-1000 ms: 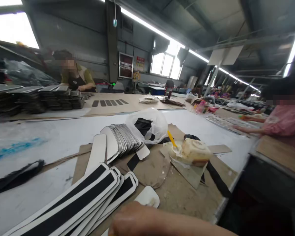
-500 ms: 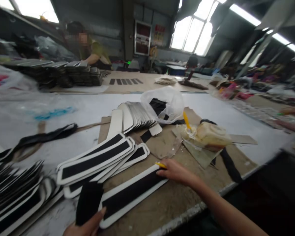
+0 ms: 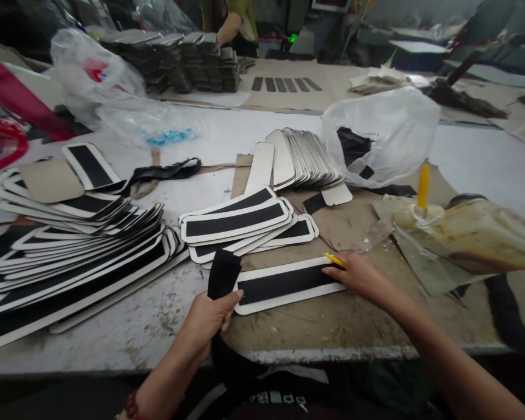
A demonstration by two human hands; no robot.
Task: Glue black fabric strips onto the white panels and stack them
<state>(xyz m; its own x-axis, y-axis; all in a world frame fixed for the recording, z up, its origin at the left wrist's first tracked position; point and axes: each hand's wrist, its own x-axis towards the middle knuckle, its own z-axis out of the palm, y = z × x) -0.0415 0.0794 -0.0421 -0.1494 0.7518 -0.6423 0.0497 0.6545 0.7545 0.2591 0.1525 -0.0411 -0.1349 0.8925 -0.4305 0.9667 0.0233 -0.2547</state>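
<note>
1. Panel stack [image 3: 83,256]: lies at the far left of the table [image 3: 126,350]; white-bordered panels with black centers overlap unevenly.
2. Left hand [image 3: 212,312]: fingers are closed around the folded black band [image 3: 223,273]. The thumb extends to the left end of the working panel [image 3: 289,282].
3. Small panel pile [image 3: 236,221]: lies behind the working panel, its pieces fanned.
4. Working panel: lies flat on the brown sheet [image 3: 315,332] between the two hands, black center upward, near the front table edge.
5. Row of white panels [image 3: 304,157]: leans in a close series behind the small panel pile.
6. Right hand [image 3: 356,273]: fingers are clamped on the yellow tool [image 3: 333,260], with fingertips at the right end of the working panel.
7. Plastic bag [image 3: 398,131]: stands open behind the brown sheet, black material [image 3: 353,147] inside.
8. Stained container [image 3: 485,233]: rests at the right, beside an upright yellow handle [image 3: 423,186].
</note>
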